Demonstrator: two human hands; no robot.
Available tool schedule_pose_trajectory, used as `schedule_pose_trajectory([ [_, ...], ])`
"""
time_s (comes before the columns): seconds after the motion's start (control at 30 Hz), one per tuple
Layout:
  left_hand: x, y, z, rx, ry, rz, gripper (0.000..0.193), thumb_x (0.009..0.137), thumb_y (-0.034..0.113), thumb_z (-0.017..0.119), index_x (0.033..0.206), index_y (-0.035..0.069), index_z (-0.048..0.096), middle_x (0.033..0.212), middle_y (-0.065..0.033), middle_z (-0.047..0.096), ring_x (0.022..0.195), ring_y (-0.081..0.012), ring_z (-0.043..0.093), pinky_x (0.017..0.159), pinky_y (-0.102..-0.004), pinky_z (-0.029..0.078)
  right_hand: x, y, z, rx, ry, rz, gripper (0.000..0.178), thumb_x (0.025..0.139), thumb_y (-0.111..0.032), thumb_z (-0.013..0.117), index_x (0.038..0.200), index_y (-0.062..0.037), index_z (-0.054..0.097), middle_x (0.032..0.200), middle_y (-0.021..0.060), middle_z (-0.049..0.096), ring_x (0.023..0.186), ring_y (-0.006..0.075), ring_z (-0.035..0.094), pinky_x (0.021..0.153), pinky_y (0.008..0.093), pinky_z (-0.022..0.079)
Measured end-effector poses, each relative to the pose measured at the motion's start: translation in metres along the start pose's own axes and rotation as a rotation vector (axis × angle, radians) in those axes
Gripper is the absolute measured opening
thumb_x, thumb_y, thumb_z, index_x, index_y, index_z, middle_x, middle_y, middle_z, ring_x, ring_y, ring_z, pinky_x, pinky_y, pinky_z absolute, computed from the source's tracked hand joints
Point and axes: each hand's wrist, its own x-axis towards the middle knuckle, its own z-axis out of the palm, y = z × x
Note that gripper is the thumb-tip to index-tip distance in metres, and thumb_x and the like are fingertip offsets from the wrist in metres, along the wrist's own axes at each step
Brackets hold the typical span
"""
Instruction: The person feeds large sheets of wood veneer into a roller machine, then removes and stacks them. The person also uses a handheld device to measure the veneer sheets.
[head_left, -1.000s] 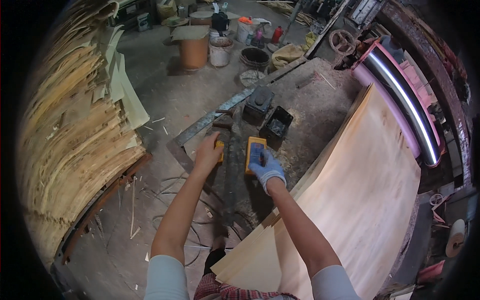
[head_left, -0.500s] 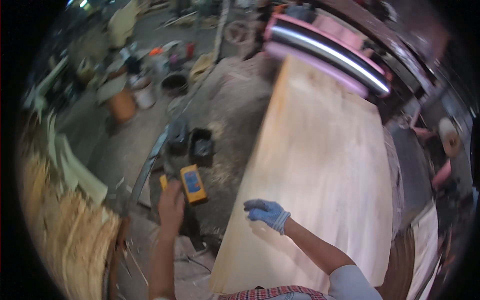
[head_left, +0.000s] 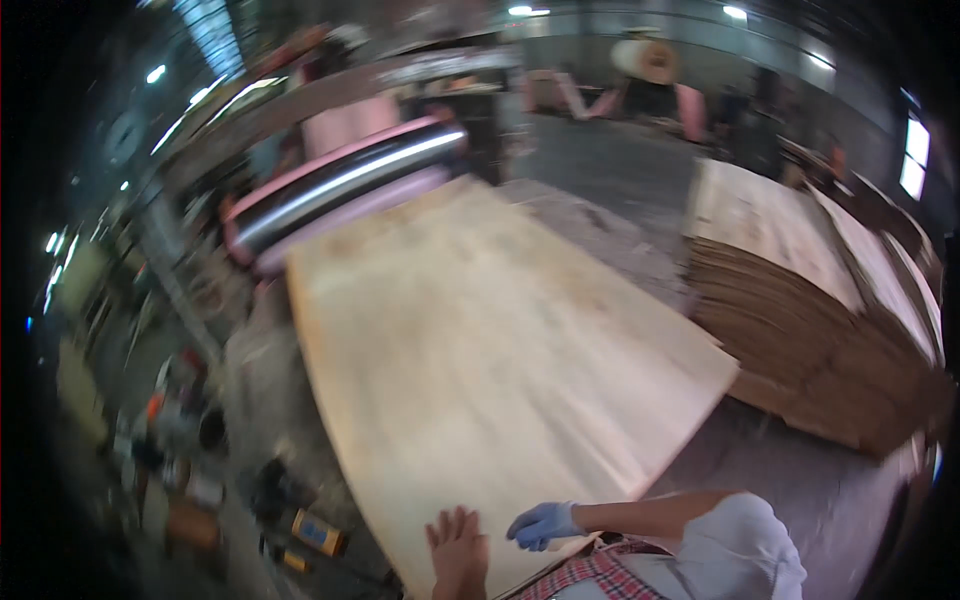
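A large pale sheet of wood veneer [head_left: 490,340] stretches ahead of me, its far end beneath a shiny roller with pink edges [head_left: 350,190]. My bare left hand [head_left: 458,550] is over the sheet's near end, fingers spread, with nothing in them. Beside it, my right hand [head_left: 543,525] in a blue-and-white glove hovers over or rests on the veneer; contact cannot be made out. The gloved fingers reach leftward, slightly bent, and no object shows in them. Left of the sheet are a yellow box with a blue label [head_left: 317,532] and a small yellow piece [head_left: 295,562].
A tall stack of brown-edged veneer sheets [head_left: 800,340] stands to the right. Buckets and clutter, with an orange-brown container [head_left: 192,525], occupy the floor at left. A large roll [head_left: 645,62] lies at the back.
My view has swung right and up, bringing the right-hand stack into sight. My left hand has moved from beside the yellow box onto or over the veneer, close to my right hand.
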Motion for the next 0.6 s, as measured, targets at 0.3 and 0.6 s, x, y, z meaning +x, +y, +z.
schedule_pose_trajectory([
  [0.3, 0.037, 0.048, -0.007, 0.027, -0.122, -0.24, 0.034, 0.086, 0.024, 0.045, 0.115, 0.008, 0.052, 0.119, -0.0166, 0.049, 0.113, -0.0315, 0.043, 0.092, -0.0463, 0.034, -0.093, 0.065, -0.074, -0.441, 0.215, -0.352, 0.036, 0.08, -0.032, 0.05, 0.103, -0.006, 0.058, 0.089, 0.0087, 0.062, 0.077, 0.0191, 0.058, 0.07, 0.0318, 0.046],
  [0.6, 0.139, 0.325, 0.041, -0.864, -0.34, 0.011, 0.035, 0.087, 0.014, 0.047, 0.119, -0.001, 0.047, 0.115, -0.0171, 0.051, 0.107, -0.0229, 0.048, 0.095, -0.0332, 0.035, -0.347, 0.173, -0.138, -0.301, 0.709, -0.362, 0.034, 0.085, -0.032, 0.051, 0.106, -0.0063, 0.057, 0.1, 0.011, 0.061, 0.093, 0.0256, 0.057, 0.08, 0.0343, 0.044],
])
